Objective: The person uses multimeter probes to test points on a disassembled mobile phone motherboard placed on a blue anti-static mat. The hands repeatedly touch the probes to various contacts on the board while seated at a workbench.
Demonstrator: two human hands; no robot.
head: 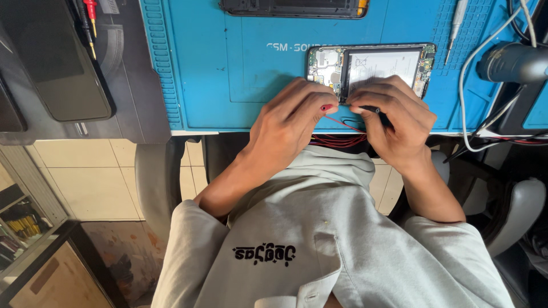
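Blue silicone work mat point(228, 68) covers the bench, and on it, at the far side of my hands, lies an opened phone point(371, 67) with its back removed: green circuit board at its left end, pale battery in the middle, a smaller board at its right end. My left hand point(288, 122) rests curled on the mat, knuckles toward the phone's near edge, fingers point(311, 100) bent inward and closed narrowly around a red-tipped probe point(326, 107); the red tip shows between thumb and forefinger, just beside the phone's near left corner. A thin red lead point(342, 122) runs from it toward me and to the right, joining a bundle of red wire at the bench edge. My right hand point(394, 120) sits just right of the left, fingertips nearly touching it, pinched tight on a black probe point(374, 109) whose body lies under my forefinger. The fingers of this hand overlap the near edge of the phone below the battery; whether the probe tips touch the board I cannot tell. Farther off, a second dark phone frame point(294, 8) lies at the far edge of the mat, a screwdriver point(455, 25) stands to the far right, and white cables point(474, 68) loop beside it.
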